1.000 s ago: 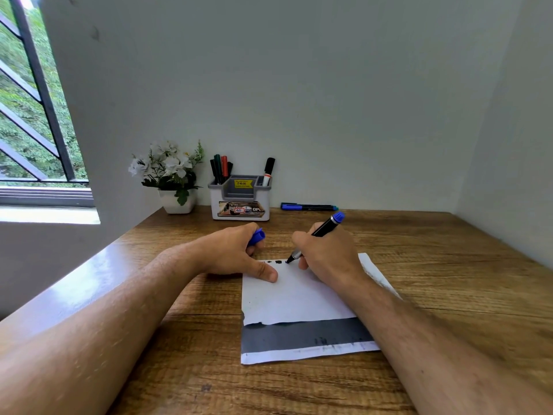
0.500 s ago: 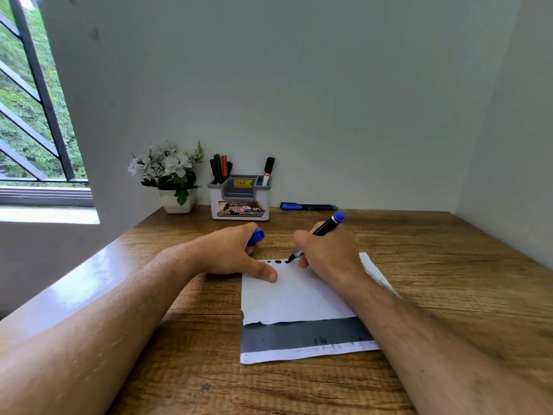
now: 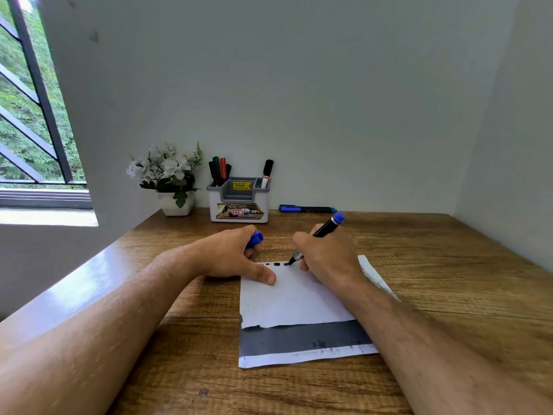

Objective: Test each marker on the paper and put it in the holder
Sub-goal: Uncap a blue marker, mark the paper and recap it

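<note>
My right hand [image 3: 327, 259] grips an uncapped blue marker [image 3: 324, 230], its tip touching the top edge of the white paper [image 3: 293, 304] beside a few dark ink marks [image 3: 276, 264]. My left hand [image 3: 232, 256] curls around the blue cap [image 3: 255, 238] while its thumb presses the paper's top left corner. The grey and white holder [image 3: 239, 202] stands at the back with several markers upright in it. Another blue marker [image 3: 306, 209] lies capped on the desk to the right of the holder.
A white pot of white flowers [image 3: 170, 178] stands left of the holder. The wooden desk [image 3: 449, 280] is bounded by walls behind and to the right. A barred window [image 3: 33, 115] is at the left.
The marker tip has made a small blue mark at the paper's top edge. Both hands stay nearly where they were.
</note>
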The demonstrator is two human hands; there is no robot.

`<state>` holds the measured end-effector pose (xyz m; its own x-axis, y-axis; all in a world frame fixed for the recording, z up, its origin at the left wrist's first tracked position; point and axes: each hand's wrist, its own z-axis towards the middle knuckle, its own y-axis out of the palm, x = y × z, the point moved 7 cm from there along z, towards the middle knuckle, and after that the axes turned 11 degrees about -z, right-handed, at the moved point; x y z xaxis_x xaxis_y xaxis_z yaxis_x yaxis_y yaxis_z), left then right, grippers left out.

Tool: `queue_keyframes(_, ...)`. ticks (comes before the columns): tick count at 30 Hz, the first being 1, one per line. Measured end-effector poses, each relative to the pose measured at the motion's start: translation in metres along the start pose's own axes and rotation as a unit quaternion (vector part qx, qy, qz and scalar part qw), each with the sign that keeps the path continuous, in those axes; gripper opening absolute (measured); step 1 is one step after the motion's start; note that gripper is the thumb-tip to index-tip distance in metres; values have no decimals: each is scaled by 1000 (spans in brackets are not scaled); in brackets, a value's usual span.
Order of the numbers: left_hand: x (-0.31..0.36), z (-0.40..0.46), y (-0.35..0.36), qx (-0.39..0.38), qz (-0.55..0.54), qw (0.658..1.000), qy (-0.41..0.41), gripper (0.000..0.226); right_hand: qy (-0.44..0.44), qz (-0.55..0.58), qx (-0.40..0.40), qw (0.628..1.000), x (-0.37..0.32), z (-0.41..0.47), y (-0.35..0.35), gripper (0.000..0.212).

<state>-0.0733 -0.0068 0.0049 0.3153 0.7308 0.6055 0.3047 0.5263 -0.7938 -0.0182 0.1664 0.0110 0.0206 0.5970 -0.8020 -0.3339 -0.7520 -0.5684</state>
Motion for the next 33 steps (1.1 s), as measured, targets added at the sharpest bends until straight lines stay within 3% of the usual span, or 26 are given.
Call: queue_keyframes(33,2,-2,0,0,4,1000,-2,65,13,12,3,1000,2,1,-1,21)
